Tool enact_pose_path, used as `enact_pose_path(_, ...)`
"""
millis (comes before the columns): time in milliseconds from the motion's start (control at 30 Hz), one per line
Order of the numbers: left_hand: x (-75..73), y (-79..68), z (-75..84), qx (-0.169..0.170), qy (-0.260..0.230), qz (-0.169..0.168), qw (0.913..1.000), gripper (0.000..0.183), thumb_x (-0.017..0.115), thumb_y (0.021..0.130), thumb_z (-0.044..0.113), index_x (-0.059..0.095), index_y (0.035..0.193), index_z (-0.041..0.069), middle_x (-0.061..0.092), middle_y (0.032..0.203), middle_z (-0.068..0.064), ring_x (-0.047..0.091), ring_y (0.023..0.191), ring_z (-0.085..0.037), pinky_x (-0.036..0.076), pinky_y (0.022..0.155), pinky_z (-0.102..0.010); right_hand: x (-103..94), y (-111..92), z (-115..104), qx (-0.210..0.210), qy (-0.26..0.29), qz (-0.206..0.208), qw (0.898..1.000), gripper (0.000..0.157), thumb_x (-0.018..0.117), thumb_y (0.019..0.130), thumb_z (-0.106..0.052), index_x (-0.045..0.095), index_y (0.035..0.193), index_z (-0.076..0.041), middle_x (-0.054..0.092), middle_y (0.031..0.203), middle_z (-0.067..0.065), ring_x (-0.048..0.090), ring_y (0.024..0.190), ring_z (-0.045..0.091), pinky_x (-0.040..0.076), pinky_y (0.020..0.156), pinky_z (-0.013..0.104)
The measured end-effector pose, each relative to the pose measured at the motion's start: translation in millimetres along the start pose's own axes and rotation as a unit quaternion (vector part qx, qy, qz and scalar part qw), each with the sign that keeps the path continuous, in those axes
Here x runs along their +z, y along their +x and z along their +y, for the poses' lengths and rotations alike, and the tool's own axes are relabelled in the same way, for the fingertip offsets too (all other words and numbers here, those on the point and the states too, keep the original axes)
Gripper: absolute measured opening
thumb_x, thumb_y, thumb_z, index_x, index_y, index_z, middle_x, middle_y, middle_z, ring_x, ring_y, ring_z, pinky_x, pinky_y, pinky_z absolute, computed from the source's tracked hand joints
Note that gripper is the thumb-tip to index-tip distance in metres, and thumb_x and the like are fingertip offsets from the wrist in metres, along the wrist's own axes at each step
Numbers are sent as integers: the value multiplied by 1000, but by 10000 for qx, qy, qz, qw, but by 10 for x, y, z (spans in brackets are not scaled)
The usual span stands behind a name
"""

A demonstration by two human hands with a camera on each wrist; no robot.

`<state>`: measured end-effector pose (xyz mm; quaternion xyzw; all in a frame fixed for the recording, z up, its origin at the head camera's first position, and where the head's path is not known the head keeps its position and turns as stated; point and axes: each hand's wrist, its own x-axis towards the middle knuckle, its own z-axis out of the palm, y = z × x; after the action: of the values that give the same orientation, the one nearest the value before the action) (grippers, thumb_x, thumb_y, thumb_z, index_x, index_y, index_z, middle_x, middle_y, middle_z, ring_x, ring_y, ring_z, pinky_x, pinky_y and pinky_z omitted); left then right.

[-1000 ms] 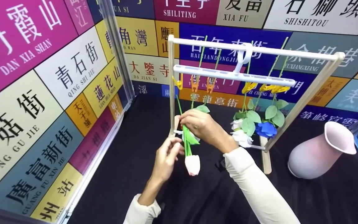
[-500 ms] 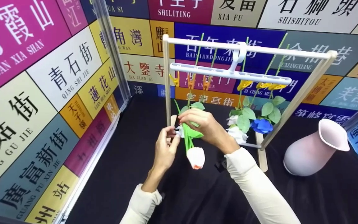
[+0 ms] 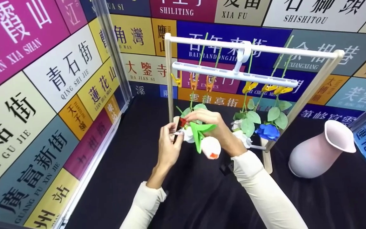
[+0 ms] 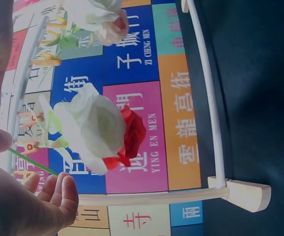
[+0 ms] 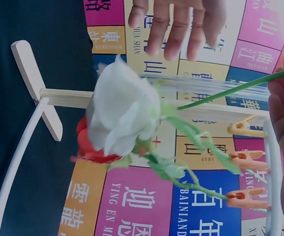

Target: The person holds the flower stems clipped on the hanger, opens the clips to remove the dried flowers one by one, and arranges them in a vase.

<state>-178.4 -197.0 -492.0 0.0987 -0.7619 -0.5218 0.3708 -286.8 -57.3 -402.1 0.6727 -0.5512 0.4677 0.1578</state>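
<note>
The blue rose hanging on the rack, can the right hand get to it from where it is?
Probably yes. The blue rose hangs just beside the right hand, with only leaves near it, but that hand already holds a tulip.

one wooden rack with white rails (image 3: 170, 79) stands on the table, carrying one white plastic clip hanger (image 3: 233, 74) with six yellow and orange clips. one blue fabric rose (image 3: 267, 132), one red fabric rose (image 4: 134, 135), one pale tulip (image 3: 211, 148), one pink vase (image 3: 319, 152), two hands.
</note>
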Motion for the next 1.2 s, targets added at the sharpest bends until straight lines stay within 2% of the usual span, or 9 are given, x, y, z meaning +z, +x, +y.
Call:
enact_pose_path(133,34,46,-43,-20,57,0,10000,42,68,90,15,55,127,1,56,115,-17,57,106,-25,53,80,-38,-42,-3,-61,297,445,14,9986,20,63,87,9,70,106,6,72,106,19,66,101,27,49,96,25)
enact_pose_path(233,64,87,-72,-33,172,-1,9998,42,68,90,16,55,127,2,55,116,-19,57,106,-26,52,80,-38,-64,5,-127,572,568,113,9967,22,64,88,9,71,108,4,73,105,16,67,100,24,50,94,27)
enact_pose_path(433,136,159,-91,-121,332,74,9993,42,67,89,16,55,127,3,56,118,-15,57,107,-30,47,93,-39,-119,36,-230,1199,-140,183,9925,20,72,87,0,75,106,-4,75,100,5,68,96,18,50,90,23)
enact_pose_path(500,155,177,-91,-191,312,83,9993,42,65,89,16,54,127,3,55,120,-14,57,109,-29,46,96,-38,-130,47,-247,1191,-371,188,9920,19,73,86,1,74,105,-3,75,100,6,69,96,18,51,90,22)
enact_pose_path(667,197,234,-95,-322,180,146,9992,41,62,92,17,53,129,1,53,123,-16,56,112,-27,46,98,-39,-163,57,-295,918,-152,602,9938,22,74,80,11,72,100,5,73,97,14,70,91,22,53,84,23)
enact_pose_path(833,247,310,-95,-481,216,113,9985,43,61,94,21,51,132,4,52,127,-15,56,115,-25,45,99,-39,-229,48,-314,815,-27,1052,9911,22,74,77,15,71,97,6,73,94,18,70,91,17,54,86,25)
enact_pose_path(967,288,368,-89,-602,147,-12,9981,46,62,93,23,50,134,5,52,131,-15,57,120,-25,45,102,-38,-294,68,-318,652,-171,1254,9898,19,75,77,14,73,93,4,74,91,16,71,87,16,55,84,26)
enact_pose_path(1200,373,431,-114,-526,59,-144,9985,48,62,93,21,49,135,3,51,132,-21,56,124,-35,45,104,-39,-396,59,-360,595,-308,1448,9872,12,76,81,5,73,92,6,74,85,16,72,78,21,56,76,24)
